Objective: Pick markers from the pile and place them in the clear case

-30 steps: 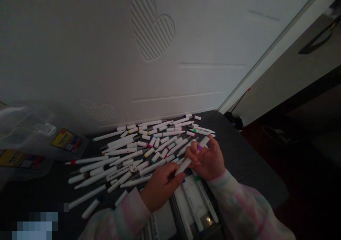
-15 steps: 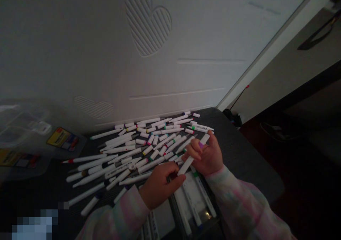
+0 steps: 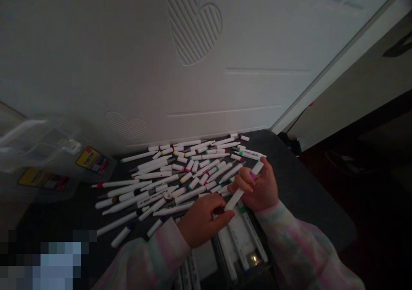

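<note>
A white marker with a purple band slants between my two hands. My left hand pinches its lower end between thumb and fingers. Near the purple band, my right hand has its fingers closed around the upper part, palm turned up. Below the hands is a clear-sided case in which several white markers lie lengthwise. Many loose white markers, some without caps, and small loose caps spread across the dark table beyond my left hand.
Transparent plastic boxes with yellow labels stand at the left. A pale panel with embossed hearts rises behind the dark tabletop. A blurred, pixelated patch covers the lower left corner.
The view has shifted slightly left, so everything sits further right in the picture. Both hands keep nearly the same grip on the marker.
</note>
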The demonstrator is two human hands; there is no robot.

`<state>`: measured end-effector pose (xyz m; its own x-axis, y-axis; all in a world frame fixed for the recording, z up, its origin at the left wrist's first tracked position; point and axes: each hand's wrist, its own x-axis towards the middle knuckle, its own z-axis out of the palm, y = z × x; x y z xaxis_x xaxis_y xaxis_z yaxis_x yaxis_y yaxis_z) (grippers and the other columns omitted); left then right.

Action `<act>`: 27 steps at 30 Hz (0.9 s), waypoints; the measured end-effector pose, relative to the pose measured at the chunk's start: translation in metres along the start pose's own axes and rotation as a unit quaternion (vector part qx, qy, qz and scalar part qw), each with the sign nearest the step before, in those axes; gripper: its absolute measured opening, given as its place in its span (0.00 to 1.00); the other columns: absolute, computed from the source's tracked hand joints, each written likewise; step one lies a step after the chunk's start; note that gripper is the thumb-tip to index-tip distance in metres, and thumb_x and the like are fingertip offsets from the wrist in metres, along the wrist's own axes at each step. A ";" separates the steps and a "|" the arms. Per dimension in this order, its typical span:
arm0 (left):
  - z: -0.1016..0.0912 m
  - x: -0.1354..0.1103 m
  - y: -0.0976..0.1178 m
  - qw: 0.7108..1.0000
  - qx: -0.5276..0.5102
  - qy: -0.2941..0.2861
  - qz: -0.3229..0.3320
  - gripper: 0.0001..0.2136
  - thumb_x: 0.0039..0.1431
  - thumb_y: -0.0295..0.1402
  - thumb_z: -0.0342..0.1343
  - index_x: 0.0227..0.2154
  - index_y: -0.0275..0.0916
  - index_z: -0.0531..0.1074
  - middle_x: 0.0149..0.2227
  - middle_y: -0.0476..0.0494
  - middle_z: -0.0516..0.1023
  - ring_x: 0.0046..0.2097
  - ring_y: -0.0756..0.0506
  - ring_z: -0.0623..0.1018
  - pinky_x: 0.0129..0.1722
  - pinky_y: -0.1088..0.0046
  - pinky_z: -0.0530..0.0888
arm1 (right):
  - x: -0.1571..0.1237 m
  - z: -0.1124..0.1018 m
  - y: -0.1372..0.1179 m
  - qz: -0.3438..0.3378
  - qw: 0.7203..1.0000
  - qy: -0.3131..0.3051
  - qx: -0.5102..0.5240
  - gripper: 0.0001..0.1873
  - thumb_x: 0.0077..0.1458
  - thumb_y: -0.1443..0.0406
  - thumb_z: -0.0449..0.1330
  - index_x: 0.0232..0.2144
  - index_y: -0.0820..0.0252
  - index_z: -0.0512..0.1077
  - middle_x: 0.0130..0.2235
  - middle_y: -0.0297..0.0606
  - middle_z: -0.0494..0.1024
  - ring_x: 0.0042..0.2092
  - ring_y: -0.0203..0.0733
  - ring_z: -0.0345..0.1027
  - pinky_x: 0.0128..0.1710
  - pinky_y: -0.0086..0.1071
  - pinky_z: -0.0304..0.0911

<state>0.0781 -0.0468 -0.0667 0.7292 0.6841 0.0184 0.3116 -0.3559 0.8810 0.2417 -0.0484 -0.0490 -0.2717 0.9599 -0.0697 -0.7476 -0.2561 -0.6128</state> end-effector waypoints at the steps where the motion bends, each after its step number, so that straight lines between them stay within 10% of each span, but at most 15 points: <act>1: 0.000 0.000 0.000 1.000 0.002 -0.001 0.002 0.10 0.53 0.36 0.48 0.21 0.36 0.63 0.22 0.52 0.63 0.26 0.53 0.63 0.26 0.77 0.59 | 0.000 0.000 0.000 0.000 1.000 -0.001 -0.001 0.29 0.48 0.44 0.38 0.11 0.58 0.48 0.12 0.28 0.47 0.17 0.32 0.47 0.23 0.30 0.50; 27: 0.003 -0.001 -0.003 0.997 0.062 -0.012 0.047 0.10 0.54 0.36 0.49 0.22 0.36 0.62 0.23 0.52 0.63 0.27 0.53 0.63 0.27 0.78 0.59 | 0.003 -0.006 0.000 0.005 0.999 -0.030 -0.035 0.28 0.46 0.45 0.39 0.09 0.59 0.49 0.09 0.28 0.46 0.15 0.31 0.44 0.23 0.29 0.47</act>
<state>0.0784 -0.0485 -0.0706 0.7723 0.6296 0.0853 0.3135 -0.4944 0.8107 0.2445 -0.0453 -0.0538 -0.3172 0.9479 -0.0301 -0.7015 -0.2558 -0.6652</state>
